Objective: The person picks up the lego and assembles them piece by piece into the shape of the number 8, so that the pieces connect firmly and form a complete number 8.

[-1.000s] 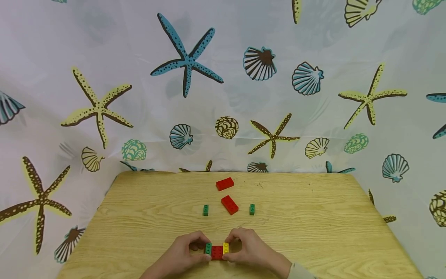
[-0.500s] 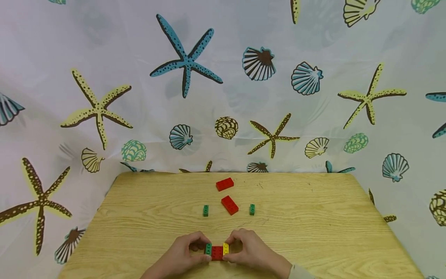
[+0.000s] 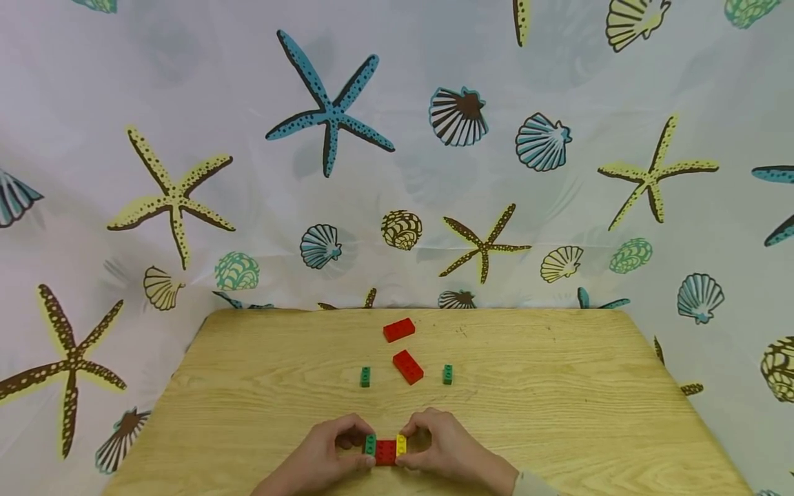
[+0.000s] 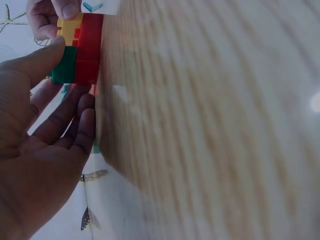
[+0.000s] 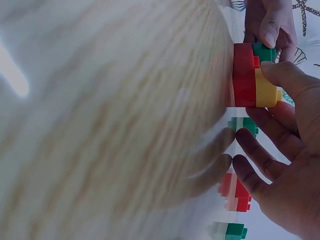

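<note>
Gripping brick stack (image 3: 385, 449) near table edge (image 3: 434, 490), both hands

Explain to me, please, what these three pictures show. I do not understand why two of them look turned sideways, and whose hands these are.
No machine is here: a person works with two bare hands. The wide picture comes from a camera on the person's head, looking down at a wooden table before a curtain printed with starfish and shells. The two sideways pictures come from cameras on the wrists, so the table looks tilted. The left hand and the right hand pinch a small brick assembly: a red brick with a green brick and a yellow brick on top. Farther back lie two loose red bricks and two small green bricks.
</note>
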A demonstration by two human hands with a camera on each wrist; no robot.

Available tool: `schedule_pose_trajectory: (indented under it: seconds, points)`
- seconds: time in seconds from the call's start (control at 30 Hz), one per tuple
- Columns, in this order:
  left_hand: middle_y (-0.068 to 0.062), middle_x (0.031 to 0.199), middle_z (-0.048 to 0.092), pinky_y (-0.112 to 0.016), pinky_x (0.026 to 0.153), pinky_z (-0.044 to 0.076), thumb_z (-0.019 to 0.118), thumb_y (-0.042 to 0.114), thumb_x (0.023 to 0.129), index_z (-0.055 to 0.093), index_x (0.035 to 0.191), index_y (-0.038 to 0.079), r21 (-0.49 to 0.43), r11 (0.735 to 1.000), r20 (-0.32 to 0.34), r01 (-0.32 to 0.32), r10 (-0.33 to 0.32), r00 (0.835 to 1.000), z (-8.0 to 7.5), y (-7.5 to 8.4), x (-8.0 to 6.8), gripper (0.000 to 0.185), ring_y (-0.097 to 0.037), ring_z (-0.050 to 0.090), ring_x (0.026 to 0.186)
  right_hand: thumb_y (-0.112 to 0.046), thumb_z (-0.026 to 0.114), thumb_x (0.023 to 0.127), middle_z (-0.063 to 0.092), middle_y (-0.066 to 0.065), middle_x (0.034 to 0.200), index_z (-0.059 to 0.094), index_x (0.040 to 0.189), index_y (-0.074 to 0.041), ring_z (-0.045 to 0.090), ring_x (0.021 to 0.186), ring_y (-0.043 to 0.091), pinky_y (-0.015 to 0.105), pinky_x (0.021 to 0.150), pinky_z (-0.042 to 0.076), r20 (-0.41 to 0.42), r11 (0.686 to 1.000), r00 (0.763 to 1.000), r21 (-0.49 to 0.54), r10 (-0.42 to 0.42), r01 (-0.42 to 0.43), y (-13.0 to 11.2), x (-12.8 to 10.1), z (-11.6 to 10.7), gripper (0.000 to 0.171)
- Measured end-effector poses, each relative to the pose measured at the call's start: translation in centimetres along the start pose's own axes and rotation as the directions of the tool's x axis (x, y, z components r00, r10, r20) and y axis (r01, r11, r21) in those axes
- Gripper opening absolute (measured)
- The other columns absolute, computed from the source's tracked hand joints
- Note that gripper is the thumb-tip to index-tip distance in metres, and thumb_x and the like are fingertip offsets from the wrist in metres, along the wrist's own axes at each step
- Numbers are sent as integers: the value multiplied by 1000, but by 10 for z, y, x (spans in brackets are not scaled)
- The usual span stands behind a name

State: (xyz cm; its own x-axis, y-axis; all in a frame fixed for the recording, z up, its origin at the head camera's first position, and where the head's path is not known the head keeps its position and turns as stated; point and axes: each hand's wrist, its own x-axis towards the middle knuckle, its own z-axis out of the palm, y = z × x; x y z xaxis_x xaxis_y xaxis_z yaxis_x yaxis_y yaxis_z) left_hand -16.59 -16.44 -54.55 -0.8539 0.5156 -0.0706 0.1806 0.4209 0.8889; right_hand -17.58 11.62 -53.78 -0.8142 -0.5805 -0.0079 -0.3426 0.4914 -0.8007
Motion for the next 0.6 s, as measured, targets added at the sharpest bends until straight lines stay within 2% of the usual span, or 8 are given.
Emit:
schedule_pose_trajectory:
  seconds: [0.13,0.4,0.6]
  points:
    - [2,115,72,-23,85,55,78,31,98,71,120,18,-25,1000,6,-7,7,1000,1,-2,-1,27,-11,68,102,-35,84,91,70,-11,111,75,108,-21,62,106,6,25,95,51,6,1000,1000,6,16,-16,-1,-1,1,23]
    - [3,112,73,-23,85,55,79,33,97,71,118,20,1,1000,-7,-15,15,1000,0,-1,-2,26,-13,69,101,-39,81,94,69,-13,113,71,113,-25,61,106,7,26,97,50,20,1000,1000,-6,-12,12,2,0,2,26]
    - [2,114,73,-23,85,54,79,29,97,71,119,17,-31,999,-7,-10,10,1000,1,0,-3,27,-15,69,102,-43,76,98,71,-12,114,75,117,-22,62,108,12,29,98,51,4,1000,1000,11,-15,15,1,0,-1,28]
